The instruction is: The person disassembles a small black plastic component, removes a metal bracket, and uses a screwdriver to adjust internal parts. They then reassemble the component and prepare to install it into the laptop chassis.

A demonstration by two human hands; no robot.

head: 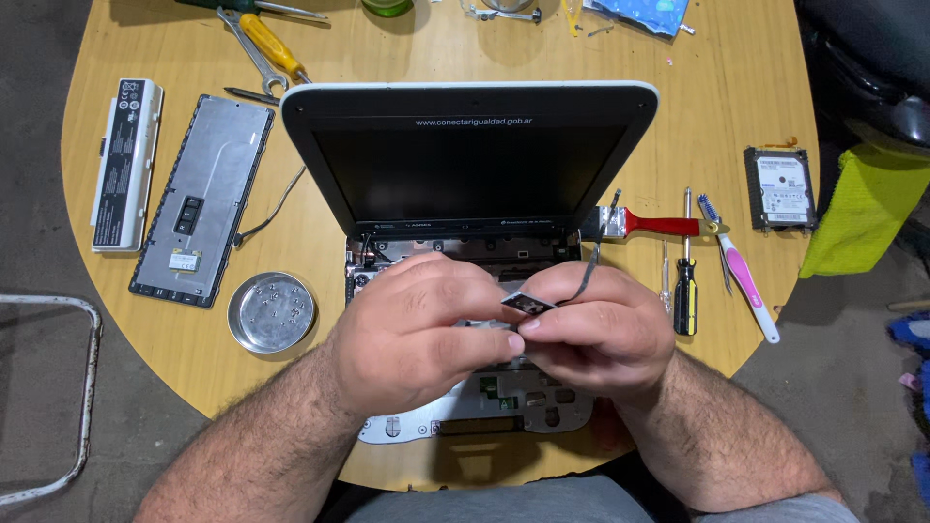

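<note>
Head view, the only one I have: my left hand and right hand meet at the middle of the frame, over the opened laptop on the round wooden bench. Both hands are pinched narrow on one small dark chip, held between the fingertips just above the bared base. A thin grey ribbon cable rises beside my right hand; I cannot tell whether it joins the chip.

At the left of the frame lie a white battery, a grey keyboard panel and a round metal dish. At the right are a red-handled brush, a black screwdriver, a pink toothbrush and a hard drive.

My worry: the chip is tiny and gripped only at its edges, so a slip could drop it into the open base. Any tug might strain the ribbon cable.
</note>
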